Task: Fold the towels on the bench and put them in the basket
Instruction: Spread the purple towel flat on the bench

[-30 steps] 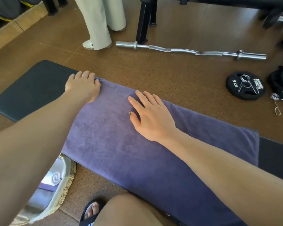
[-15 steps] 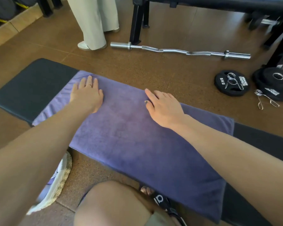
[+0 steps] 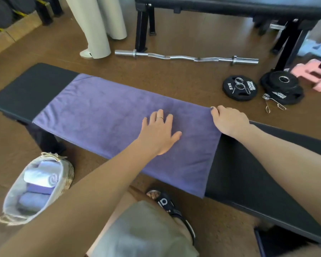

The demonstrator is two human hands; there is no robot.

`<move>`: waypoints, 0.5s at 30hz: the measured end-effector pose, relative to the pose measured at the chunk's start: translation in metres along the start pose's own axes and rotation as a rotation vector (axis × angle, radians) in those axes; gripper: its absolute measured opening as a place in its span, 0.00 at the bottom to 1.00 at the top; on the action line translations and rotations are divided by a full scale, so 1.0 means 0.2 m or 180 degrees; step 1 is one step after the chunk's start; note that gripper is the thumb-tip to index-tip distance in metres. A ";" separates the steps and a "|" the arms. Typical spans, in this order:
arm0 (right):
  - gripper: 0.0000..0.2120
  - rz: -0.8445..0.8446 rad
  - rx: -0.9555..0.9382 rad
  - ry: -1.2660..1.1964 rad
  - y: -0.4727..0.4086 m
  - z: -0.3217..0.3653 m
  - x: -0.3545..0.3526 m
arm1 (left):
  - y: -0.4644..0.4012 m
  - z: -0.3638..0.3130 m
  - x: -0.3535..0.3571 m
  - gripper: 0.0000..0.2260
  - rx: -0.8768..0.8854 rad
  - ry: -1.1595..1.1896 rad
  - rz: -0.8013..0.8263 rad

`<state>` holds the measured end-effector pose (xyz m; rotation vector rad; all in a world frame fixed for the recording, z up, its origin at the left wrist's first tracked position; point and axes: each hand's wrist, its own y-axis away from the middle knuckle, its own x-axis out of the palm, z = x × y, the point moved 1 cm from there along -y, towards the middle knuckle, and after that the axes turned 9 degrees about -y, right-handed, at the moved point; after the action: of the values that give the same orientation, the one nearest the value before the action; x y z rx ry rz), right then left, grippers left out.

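Observation:
A purple towel (image 3: 107, 115) lies spread flat across the black padded bench (image 3: 33, 89), its near edge hanging over the front. My left hand (image 3: 159, 133) rests flat on the towel's right half, fingers straight and spread. My right hand (image 3: 228, 121) is at the towel's far right corner, fingers curled over its edge and gripping it. A woven basket (image 3: 67, 175) with a pale liner stands on the floor at the lower left, holding a rolled white towel (image 3: 41, 178) and rolled purple towels (image 3: 33, 199).
A curl bar (image 3: 185, 57) lies on the brown floor beyond the bench. Weight plates (image 3: 239, 88) with spring clips sit at the right, near pink dumbbells (image 3: 315, 75). Another person's legs (image 3: 96, 28) stand at the back. My knee and sandalled foot (image 3: 167, 204) are below the bench.
Both hands slid to the right along the towel. The right hand went from lying flat to gripping the towel's right far corner. The view shifted, bringing the basket fully into sight.

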<state>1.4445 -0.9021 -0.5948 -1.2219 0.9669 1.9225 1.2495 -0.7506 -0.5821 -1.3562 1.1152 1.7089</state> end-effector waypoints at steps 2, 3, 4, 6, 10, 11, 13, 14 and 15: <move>0.25 0.0036 0.0288 -0.0542 0.00 0.00 -0.03 | 0.11 -0.12 -0.05 0.33 0.0384 -0.0066 -0.0258; 0.25 -0.0006 0.0365 -0.0899 -0.01 0.00 -0.04 | 0.17 -0.18 -0.07 0.34 0.0583 -0.0083 -0.0294; 0.24 -0.0093 0.0388 -0.1259 -0.01 0.00 -0.06 | 0.23 -0.23 -0.08 0.36 0.0749 -0.0107 -0.0282; 0.23 -0.0351 0.0365 -0.1826 -0.01 0.00 -0.08 | 0.34 -0.34 -0.07 0.39 0.0993 -0.0271 -0.0248; 0.19 -0.0571 0.0290 -0.2167 0.00 0.02 -0.12 | 0.45 -0.46 0.00 0.40 0.1136 -0.0692 -0.0146; 0.19 -0.0537 0.0285 -0.2195 0.00 0.02 -0.13 | 0.46 -0.47 0.02 0.39 0.1108 -0.0757 -0.0129; 0.18 -0.0522 0.0296 -0.2309 -0.01 0.03 -0.15 | 0.49 -0.48 0.01 0.35 0.1028 -0.0896 -0.0159; 0.17 -0.0539 0.0328 -0.2409 -0.02 0.04 -0.16 | 0.51 -0.49 0.00 0.32 0.1003 -0.0930 -0.0196; 0.17 -0.0557 0.0382 -0.2553 -0.02 0.04 -0.18 | 0.53 -0.49 0.00 0.28 0.1007 -0.0912 -0.0241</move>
<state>1.4564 -0.8974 -0.5603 -0.3655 0.5090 1.9175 1.1944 -0.8829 -0.5686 -0.9153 1.0974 1.5367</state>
